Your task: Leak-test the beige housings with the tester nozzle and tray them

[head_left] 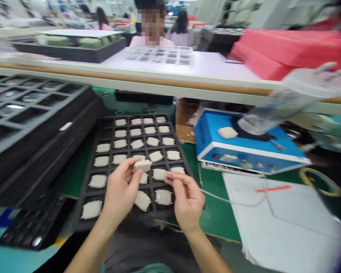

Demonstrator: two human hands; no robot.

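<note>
My left hand [121,189] pinches a small cream-coloured, rounded rectangular piece [143,165] between thumb and fingers, raised above a black compartmented tray [104,132]. Similar cream pieces lie in most of the tray's compartments. My right hand [189,201] is closed round the end of a thin clear tube [224,200], just right of the held piece. The tip at my right fingers is too small to make out. From that hand the tube trails right, over white sheets [244,223]. The two hands are apart.
A blue box with knobs [208,131] stands at right, bearing another cream piece [227,132] and a tilted clear plastic cup [269,110]. Stacked black trays [42,140] rise at left. A shelf [210,72] crosses behind, with red material [290,49]. Yellow tape [319,182] lies right. People sit beyond.
</note>
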